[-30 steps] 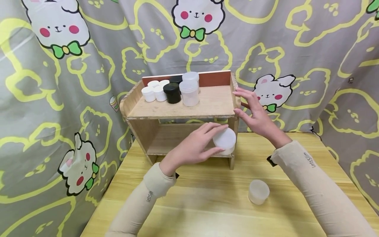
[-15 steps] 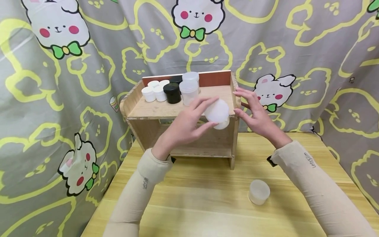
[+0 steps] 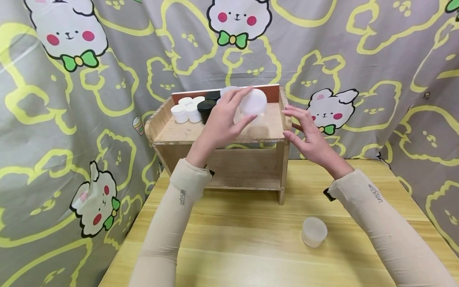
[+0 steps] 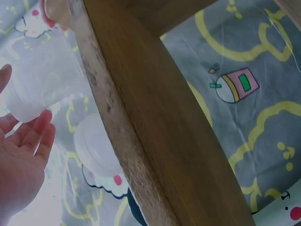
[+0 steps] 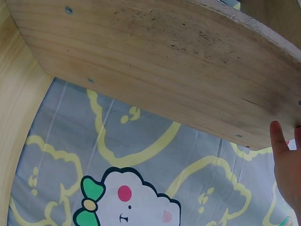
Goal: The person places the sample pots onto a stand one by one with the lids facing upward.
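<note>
My left hand [image 3: 221, 122] pinches a translucent plastic jar with a frosted lid [image 3: 253, 102] between thumb and fingers, above the right part of the upper shelf. In the left wrist view the clear jar [image 4: 47, 75] is tilted in the fingers, beside the shelf board's edge. Fingertips of my right hand [image 3: 311, 139] touch the right side panel [image 3: 285, 115] of the small wooden shelf [image 3: 218, 135]; the right wrist view shows a straight finger against the panel's outer face. Left of the held jar, another clear jar [image 3: 228, 89] is mostly hidden by my left hand.
Black jars [image 3: 206, 107] and several small white jars [image 3: 180, 114] stand grouped on the upper shelf's left half. A short translucent jar [image 3: 314, 232] stands on the wooden table [image 3: 244, 247] at front right. A patterned curtain [image 3: 322, 36] hangs behind the shelf.
My left hand has lifted the jar from the lower shelf's right front, up and slightly left, to above the upper shelf. My right hand has stayed at the side panel.
</note>
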`<act>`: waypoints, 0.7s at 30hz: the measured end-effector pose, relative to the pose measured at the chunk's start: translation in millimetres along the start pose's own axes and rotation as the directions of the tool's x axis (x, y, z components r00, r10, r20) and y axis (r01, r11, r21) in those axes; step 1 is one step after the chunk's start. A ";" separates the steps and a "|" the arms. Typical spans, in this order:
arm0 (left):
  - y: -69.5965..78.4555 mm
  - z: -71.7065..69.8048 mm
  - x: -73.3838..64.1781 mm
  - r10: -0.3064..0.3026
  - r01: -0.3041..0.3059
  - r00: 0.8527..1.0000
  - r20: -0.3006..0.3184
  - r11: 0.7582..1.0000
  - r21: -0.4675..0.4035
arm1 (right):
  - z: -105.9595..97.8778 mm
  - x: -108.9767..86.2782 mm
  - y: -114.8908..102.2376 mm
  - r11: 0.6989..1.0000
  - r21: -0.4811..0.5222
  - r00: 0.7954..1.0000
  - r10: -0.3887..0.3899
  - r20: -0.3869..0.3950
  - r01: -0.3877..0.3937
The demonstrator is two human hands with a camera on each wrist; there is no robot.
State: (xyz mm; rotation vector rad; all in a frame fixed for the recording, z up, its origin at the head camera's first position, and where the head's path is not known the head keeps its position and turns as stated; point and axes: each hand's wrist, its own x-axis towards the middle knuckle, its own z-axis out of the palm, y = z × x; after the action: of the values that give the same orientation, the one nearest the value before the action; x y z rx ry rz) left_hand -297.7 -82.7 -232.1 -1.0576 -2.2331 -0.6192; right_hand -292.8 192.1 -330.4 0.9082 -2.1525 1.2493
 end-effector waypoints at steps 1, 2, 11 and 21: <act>-1.5 -0.2 3.2 -0.007 0.007 1.000 -0.005 1.000 0.006 | 0.1 0.0 0.1 1.000 0.001 1.000 0.000 0.000 0.000; -2.9 -0.6 6.5 -0.017 0.017 1.000 -0.007 1.000 0.012 | 0.1 0.1 0.3 1.000 0.002 1.000 0.000 -0.001 0.000; -20.1 -0.6 33.5 -0.091 0.092 0.996 -0.015 0.992 0.081 | 0.1 0.4 0.8 1.000 -0.004 1.000 0.002 -0.001 -0.002; -35.4 12.2 48.2 -0.180 0.176 0.984 0.013 0.974 0.145 | -0.6 -0.4 2.2 1.000 0.002 1.000 -0.003 -0.001 0.003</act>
State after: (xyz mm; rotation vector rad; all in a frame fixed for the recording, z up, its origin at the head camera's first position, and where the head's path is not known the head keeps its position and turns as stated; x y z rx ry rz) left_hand -354.5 -70.0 -213.9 -0.8047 -2.3743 -0.5126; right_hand -294.1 193.6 -331.6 0.9109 -2.1488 1.2498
